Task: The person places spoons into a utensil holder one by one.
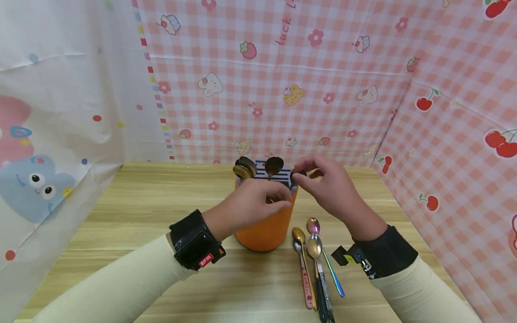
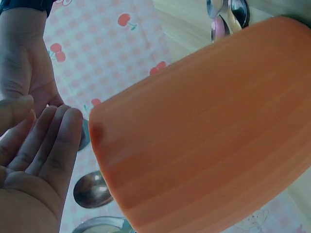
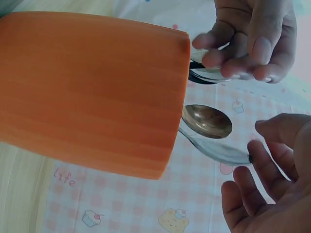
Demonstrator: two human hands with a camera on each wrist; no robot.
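**Hands at a cup of spoons**

At frame centre we see an orange cup (image 1: pixel 266 226) with spoon bowls (image 1: pixel 258 168) upright at its rim. The right hand (image 1: pixel 329 190) pinches one spoon's (image 1: pixel 298 172) bowl. We judge it light, stiff and slick, best held by the neck. The left hand (image 1: pixel 252 206) rests relaxed on the cup. Four loose spoons (image 1: pixel 315 262) lie lower right on the wooden table (image 1: pixel 121 215).

Head looks down; wrist views flank the orange cup (image 1: pixel 266 229) closely.

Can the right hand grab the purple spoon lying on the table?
Probably yes. The purple spoon lies bare on the table just below the right hand, nothing covering its bowl, though that hand already touches a spoon at the orange cup.
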